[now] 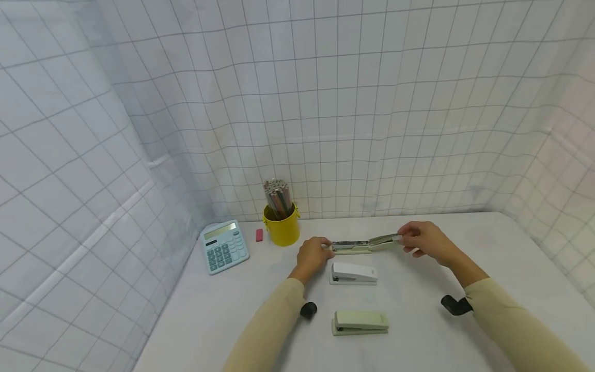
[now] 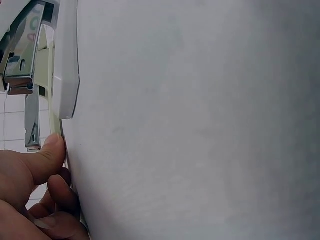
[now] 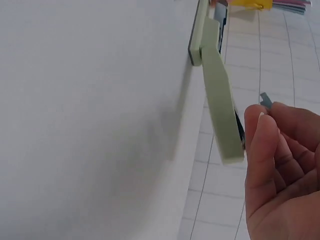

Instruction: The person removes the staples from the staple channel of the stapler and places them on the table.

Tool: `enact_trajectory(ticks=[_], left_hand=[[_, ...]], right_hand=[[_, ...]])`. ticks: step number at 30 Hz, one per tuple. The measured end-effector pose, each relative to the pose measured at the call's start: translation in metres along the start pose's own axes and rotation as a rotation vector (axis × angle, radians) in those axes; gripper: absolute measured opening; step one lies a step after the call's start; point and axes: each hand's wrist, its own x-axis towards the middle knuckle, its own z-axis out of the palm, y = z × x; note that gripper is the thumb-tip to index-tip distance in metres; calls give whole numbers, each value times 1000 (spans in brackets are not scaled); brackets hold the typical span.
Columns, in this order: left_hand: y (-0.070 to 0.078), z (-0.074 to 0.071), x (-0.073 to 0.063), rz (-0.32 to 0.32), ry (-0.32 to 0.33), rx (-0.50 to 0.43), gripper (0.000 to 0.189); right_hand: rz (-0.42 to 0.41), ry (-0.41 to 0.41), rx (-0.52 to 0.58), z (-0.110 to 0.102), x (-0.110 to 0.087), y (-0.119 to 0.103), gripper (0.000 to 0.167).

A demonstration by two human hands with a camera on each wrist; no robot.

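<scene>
An opened light green stapler [image 1: 351, 252] lies at the back of the table, its cover [image 3: 221, 110] swung back to the right and its metal magazine exposed. My left hand [image 1: 313, 253] grips the base at its left end, thumb [image 2: 53, 149] against the edge. Beside the raised end of the cover, my right hand [image 1: 426, 241] pinches a small grey metal piece [image 3: 265, 100], which looks like a short strip of staples. Fingertips hide most of that piece. Just in front of the opened stapler sits a closed white stapler [image 1: 354, 273].
Nearer the front lies another closed light green stapler [image 1: 361, 321]. At the back left are a blue calculator [image 1: 225, 248], a pink eraser [image 1: 259, 235] and a yellow bucket [image 1: 284, 231] full of pencils [image 1: 278, 199]. A grid-patterned curtain [image 1: 344, 124] hangs behind the table.
</scene>
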Motion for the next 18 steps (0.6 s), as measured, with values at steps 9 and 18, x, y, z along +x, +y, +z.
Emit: enact_trajectory(ticks=[9,18], left_hand=[[1,2,2,14,1,-14,28],[-1,-2,0,5,-10,-22,29]], right_hand=[[89,-91,52,-13,-11,27,41],[127,-80,67,-4,-10,50,30]])
